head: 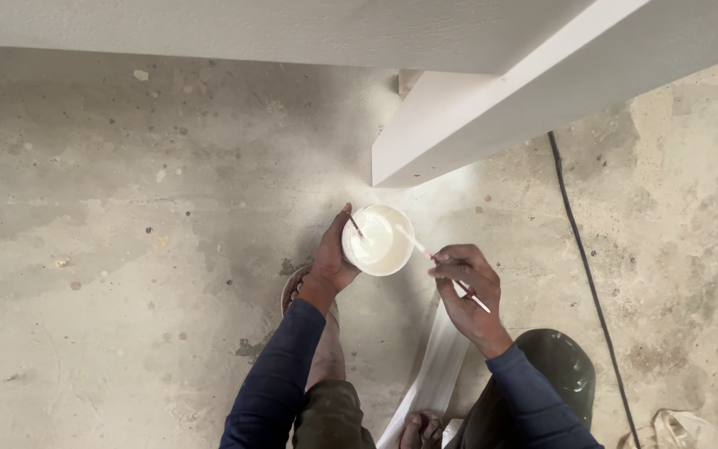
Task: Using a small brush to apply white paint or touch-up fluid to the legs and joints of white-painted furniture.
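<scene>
The left hand (331, 259) wraps its fingers around the left side of a small white cup (378, 240) of white paint, thumb at the rim. The right hand (469, 289), just right of the cup, pinches a thin brush (442, 266) with fingers closed together, its tip in the paint. Both hover over the concrete floor (126, 249), near a white board (492, 116).

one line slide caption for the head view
Left hand holds a white paint cup; right hand dips a thin brush.
</scene>
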